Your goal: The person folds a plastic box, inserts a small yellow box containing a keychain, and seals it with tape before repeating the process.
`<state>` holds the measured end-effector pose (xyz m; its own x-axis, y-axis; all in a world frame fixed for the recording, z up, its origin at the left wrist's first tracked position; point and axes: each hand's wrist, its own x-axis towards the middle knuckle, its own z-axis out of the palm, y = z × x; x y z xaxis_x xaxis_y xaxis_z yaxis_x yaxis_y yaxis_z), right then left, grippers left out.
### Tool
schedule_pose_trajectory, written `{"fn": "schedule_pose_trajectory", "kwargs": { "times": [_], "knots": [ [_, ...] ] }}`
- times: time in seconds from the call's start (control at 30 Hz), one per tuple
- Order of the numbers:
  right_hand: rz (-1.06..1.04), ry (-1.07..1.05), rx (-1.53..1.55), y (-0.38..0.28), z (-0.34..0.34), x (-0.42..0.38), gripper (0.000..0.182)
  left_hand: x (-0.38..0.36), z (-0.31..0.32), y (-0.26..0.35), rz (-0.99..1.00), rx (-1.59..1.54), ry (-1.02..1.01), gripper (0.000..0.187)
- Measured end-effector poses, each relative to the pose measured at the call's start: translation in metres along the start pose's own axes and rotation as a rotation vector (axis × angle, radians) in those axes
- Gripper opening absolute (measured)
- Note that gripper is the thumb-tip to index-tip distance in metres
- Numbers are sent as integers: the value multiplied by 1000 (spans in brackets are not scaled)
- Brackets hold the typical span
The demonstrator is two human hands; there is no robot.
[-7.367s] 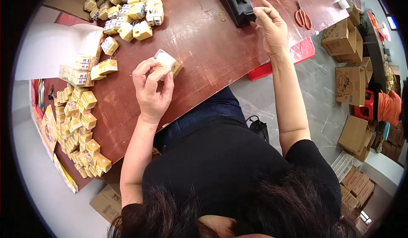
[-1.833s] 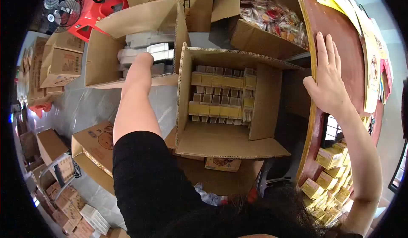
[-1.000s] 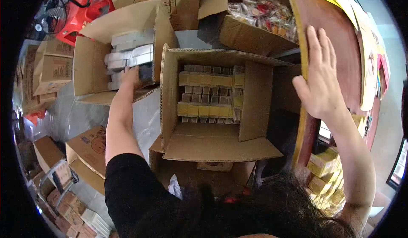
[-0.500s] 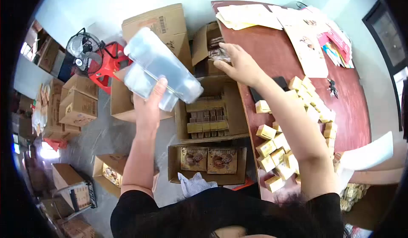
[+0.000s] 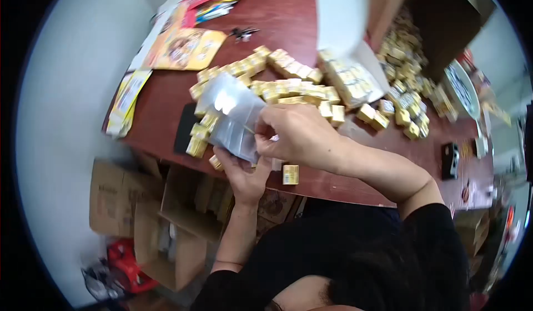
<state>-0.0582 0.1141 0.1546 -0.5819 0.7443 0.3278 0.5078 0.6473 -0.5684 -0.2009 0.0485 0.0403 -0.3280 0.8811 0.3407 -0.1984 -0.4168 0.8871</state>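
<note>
A bundle of clear plastic packaging is held over the table's near edge, with a thin band-like line across it. My left hand grips its lower end from below, thumb and fingers on either side. At the bundle's right edge, my right hand is closed in a pinch; whether it has the band or a plastic layer is hidden by the fingers. Small yellow boxes lie in rows behind the bundle. One single yellow box sits by the table edge, just right of my left hand.
The red-brown table carries printed bags at left, a black flat object, and a white-lined carton with yellow boxes. More small boxes pile up at right near a round basin. Open cartons stand below left.
The view has swung right from the floor cartons to the table. The plastic bundle has come over the table, and my right hand has moved from the carton to the bundle's edge.
</note>
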Motion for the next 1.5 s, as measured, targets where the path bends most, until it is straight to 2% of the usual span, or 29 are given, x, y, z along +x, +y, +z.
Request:
{"fn": "schedule_pose_trajectory", "kwargs": {
  "times": [0.03, 0.07, 0.13, 0.17, 0.23, 0.27, 0.33, 0.37, 0.4, 0.47, 0.5, 0.53, 0.6, 0.67, 0.73, 0.77, 0.8, 0.87, 0.9, 0.93, 1.0, 1.13, 1.17, 1.27, 1.3, 1.33, 1.4, 1.47, 1.5],
  "knots": [
    [34, 44, -73, 9, -10, -12, 18, -3, 11, -4, -19, 64, -82, 92],
    [34, 83, -70, 23, -15, -25, 20, -2, 35, -7, 22, -56, -127, 92],
    [92, 136, 22, 40, -45, -56, 22, -2, 69, -14, -93, 39, -141, 82],
    [72, 182, 153, 54, -55, -72, 22, 3, 88, -15, -171, 40, -115, 73],
    [370, 39, 606, 68, -84, -104, 19, 4, 127, -21, -304, -88, -123, 66],
    [395, 81, 653, 71, -93, -124, 13, 6, 138, -41, -304, -167, -218, 60],
    [396, 290, 842, 87, -100, -163, 9, 3, 181, -45, -526, -318, -317, 54],
    [425, 329, 865, 94, -107, -184, 11, -5, 208, -40, -562, -343, -337, 47],
    [434, 342, 867, 94, -114, -207, 11, -9, 231, -46, -614, -384, -351, 46],
    [486, 459, 550, 89, -127, -257, 26, -14, 275, -58, -758, -493, -391, 43],
    [567, 444, 370, 89, -132, -279, 36, -18, 297, -60, -825, -522, -397, 41],
    [567, 446, 370, 94, -132, -298, 36, -22, 317, -61, -889, -549, -399, 40],
    [473, 682, 333, 114, -134, -335, 34, -41, 359, -61, -1050, -575, -330, 41],
    [465, 688, 178, 137, -147, -366, 30, -67, 400, -55, -1188, -570, -286, 46],
    [456, 718, 21, 154, -166, -387, 23, -87, 430, -59, -1229, -604, -345, 49],
    [520, 674, 213, 148, -182, -400, 22, -96, 445, -68, -1140, -625, -375, 51],
    [582, 626, 404, 136, -203, -410, 21, -103, 455, -87, -895, -530, -495, 51],
    [654, 566, 552, 137, -231, -431, 16, -117, 466, -100, -445, -294, -704, 52],
    [693, 529, 636, 143, -246, -440, 15, -119, 477, -100, -450, -294, -725, 52],
    [695, 689, 616, 148, -251, -448, 9, -121, 486, -99, -540, -334, -730, 51],
    [698, 894, 623, 163, -261, -466, 11, -121, 501, -85, -782, -461, -740, 49],
    [697, 819, 757, 167, -258, -480, 20, -127, 527, -85, -918, -478, -659, 48],
    [704, 823, 761, 169, -257, -484, 20, -127, 530, -86, -926, -473, -661, 48],
    [601, 890, 828, 183, -250, -499, 17, -124, 537, -92, -1156, -447, -550, 56],
    [575, 930, 823, 190, -249, -503, 17, -124, 536, -93, -1161, -443, -551, 56],
    [464, 1105, 845, 198, -247, -500, 14, -123, 535, -93, -1145, -361, -619, 57],
    [490, 1225, 801, 208, -260, -510, 13, -120, 530, -96, -1146, -282, -745, 60],
    [429, 1265, 976, 228, -279, -530, 13, -103, 518, -104, -1217, -244, -1003, 59],
    [409, 1298, 1010, 240, -289, -536, 13, -98, 515, -95, -1185, -130, -1147, 69]
  ]
}}
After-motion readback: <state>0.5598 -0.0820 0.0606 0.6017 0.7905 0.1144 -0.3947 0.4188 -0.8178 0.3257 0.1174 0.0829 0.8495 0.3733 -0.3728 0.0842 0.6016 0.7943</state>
